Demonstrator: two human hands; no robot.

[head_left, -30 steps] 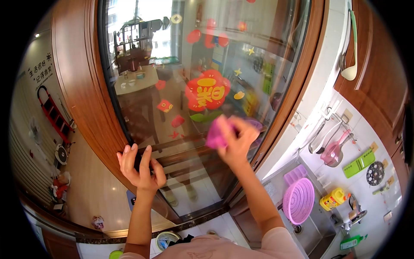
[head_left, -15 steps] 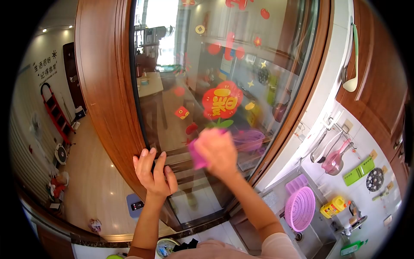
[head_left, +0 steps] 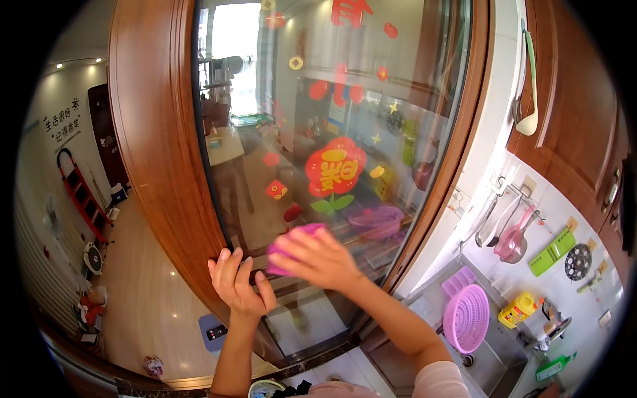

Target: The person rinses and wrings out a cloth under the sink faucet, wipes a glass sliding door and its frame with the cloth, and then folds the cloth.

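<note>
A magenta cloth [head_left: 292,245] is pressed against the glass pane [head_left: 265,219] of a wooden-framed door, under my right hand [head_left: 325,262]. My right fingers lie over the cloth and hold it to the glass. On the door's brown wooden frame [head_left: 156,126], near the pane's lower left edge, rests my left hand [head_left: 242,285], fingers apart and holding nothing. Above the cloth, a red flower sticker [head_left: 336,166] with yellow characters and green leaves is on the glass. Smaller red and yellow stickers are scattered around it.
To the right is a sink [head_left: 494,358] with a pink-purple basket [head_left: 466,318], a yellow bottle [head_left: 517,310] and a green bottle [head_left: 555,367]. Utensils hang on the tiled wall, including a pink strainer [head_left: 512,244]. At left, a red stepladder [head_left: 83,192] leans by the wall.
My right hand has moved down and slightly left across the glass with the cloth, nearer my left hand. My left hand stays on the frame. The camera view has shifted a little.
</note>
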